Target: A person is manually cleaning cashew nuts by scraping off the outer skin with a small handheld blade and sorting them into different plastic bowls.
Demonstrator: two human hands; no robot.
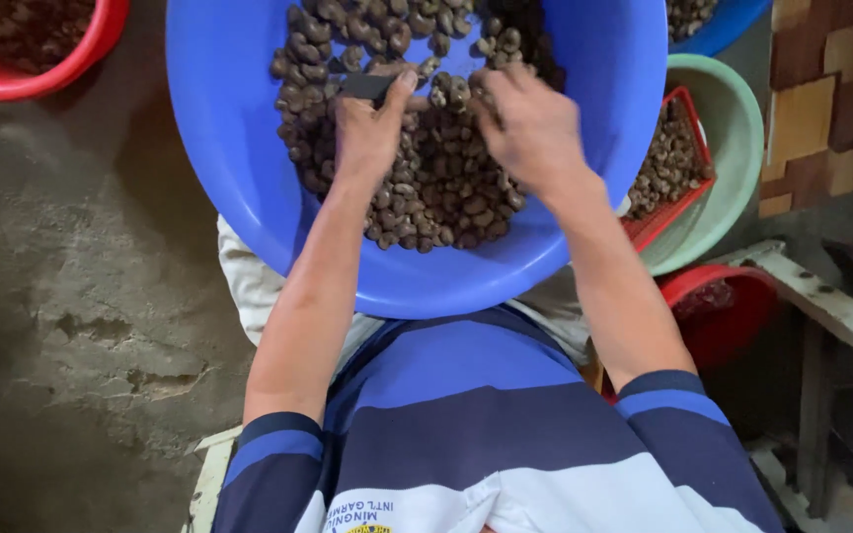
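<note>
Big blue basin [239, 168] on the lap, heaped with brown nuts [436, 188]. Left hand [372, 123] in the heap, thumb and fingers closed on a small dark tool [365, 86] at 12 o'clock of the hand. Right hand [530, 123] just beside at 3 o'clock, fingers curled down into the nuts; whether pinching one, cannot tell. At 3 o'clock of the basin, a green bowl [737, 128] holding a red tray [668, 212] of nuts. At 10 o'clock, a red tub [71, 64], also with nuts.
</note>
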